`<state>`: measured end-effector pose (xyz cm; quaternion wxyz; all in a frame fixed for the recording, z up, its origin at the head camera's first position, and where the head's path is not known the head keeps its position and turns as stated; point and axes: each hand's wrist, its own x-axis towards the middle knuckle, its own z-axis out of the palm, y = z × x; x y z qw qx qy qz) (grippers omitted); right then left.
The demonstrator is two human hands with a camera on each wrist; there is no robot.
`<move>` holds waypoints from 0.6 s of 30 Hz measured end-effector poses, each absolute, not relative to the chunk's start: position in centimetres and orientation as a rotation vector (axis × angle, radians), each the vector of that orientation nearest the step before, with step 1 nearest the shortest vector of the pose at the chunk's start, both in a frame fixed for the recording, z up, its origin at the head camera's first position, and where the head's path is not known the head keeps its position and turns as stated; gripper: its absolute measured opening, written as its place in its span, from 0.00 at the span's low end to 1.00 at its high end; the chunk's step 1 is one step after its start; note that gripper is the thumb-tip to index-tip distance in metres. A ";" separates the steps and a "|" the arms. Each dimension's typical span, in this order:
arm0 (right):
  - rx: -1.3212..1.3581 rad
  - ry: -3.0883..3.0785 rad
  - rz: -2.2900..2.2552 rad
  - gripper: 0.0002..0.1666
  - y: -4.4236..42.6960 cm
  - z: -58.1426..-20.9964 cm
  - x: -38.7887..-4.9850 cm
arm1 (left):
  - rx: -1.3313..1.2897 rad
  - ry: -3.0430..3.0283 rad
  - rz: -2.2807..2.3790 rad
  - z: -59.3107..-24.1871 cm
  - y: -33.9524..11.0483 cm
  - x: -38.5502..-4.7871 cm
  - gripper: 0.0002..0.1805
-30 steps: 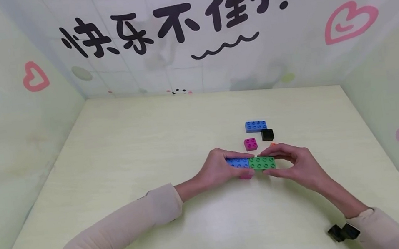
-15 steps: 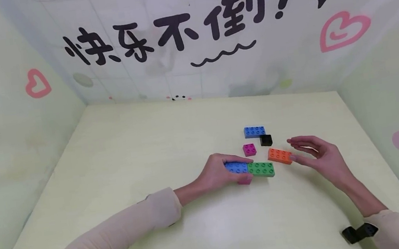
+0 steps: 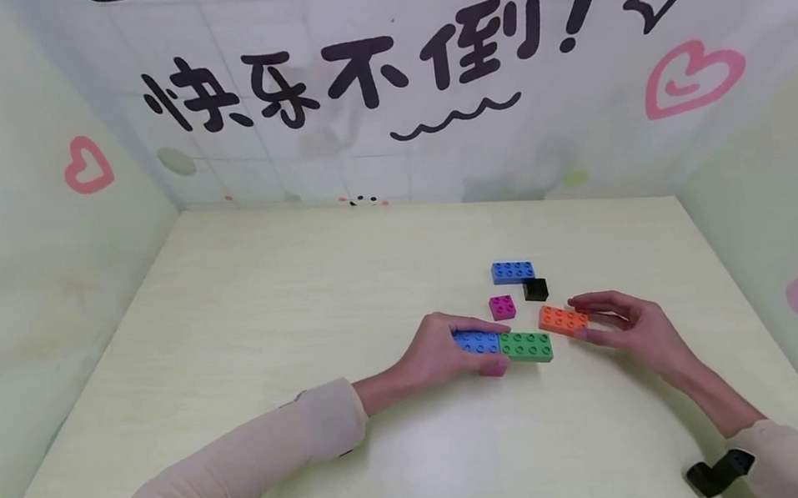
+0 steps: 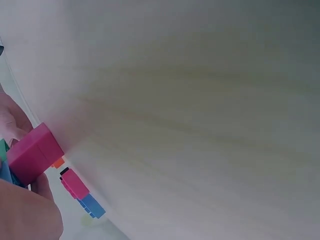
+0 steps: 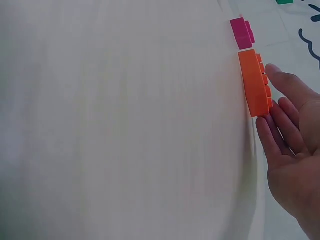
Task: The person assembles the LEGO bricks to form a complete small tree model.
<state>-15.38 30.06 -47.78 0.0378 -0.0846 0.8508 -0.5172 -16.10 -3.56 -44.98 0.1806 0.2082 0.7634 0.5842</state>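
Observation:
My left hand (image 3: pixel 437 353) grips a blue building brick (image 3: pixel 478 341) between thumb and fingers. A green brick (image 3: pixel 525 345) lies end to end with it, and a pink brick (image 4: pixel 35 154) sits underneath. The left wrist view shows that pink brick large, the blue and green ones mostly cut off. Farther right, my right hand (image 3: pixel 632 328) has its thumb and fingers about the right end of an orange brick (image 3: pixel 561 318) on the table. In the right wrist view its fingers (image 5: pixel 270 135) are at that brick's end, without a clear grip.
Behind the hands lie a small magenta brick (image 3: pixel 502 308), a black brick (image 3: pixel 536 290) and another blue brick (image 3: pixel 512 272). Patterned fabric walls (image 3: pixel 387 158) enclose the table (image 3: pixel 314 294) at the back and sides. A black device (image 3: pixel 720 474) is at the right wrist.
My right hand has let go of the green brick and moved right to the orange brick's end. My left hand keeps its hold on the joined bricks. The head view has tilted slightly.

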 end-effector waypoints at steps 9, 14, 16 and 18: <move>-0.245 2.772 -1.380 0.29 29.5 -47.9 -15.1 | 0.588 2.160 1.641 -45.1 -3.4 -16.0 0.20; -0.270 2.833 -1.318 0.28 29.2 -47.8 -15.1 | 0.602 2.161 1.654 -45.2 -3.5 -16.1 0.22; -0.290 2.843 -1.317 0.28 29.1 -47.7 -15.0 | 0.610 2.155 1.657 -45.2 -3.5 -16.1 0.24; -0.292 2.840 -1.342 0.28 29.0 -47.5 -15.0 | 0.616 2.149 1.655 -45.1 -3.6 -16.1 0.25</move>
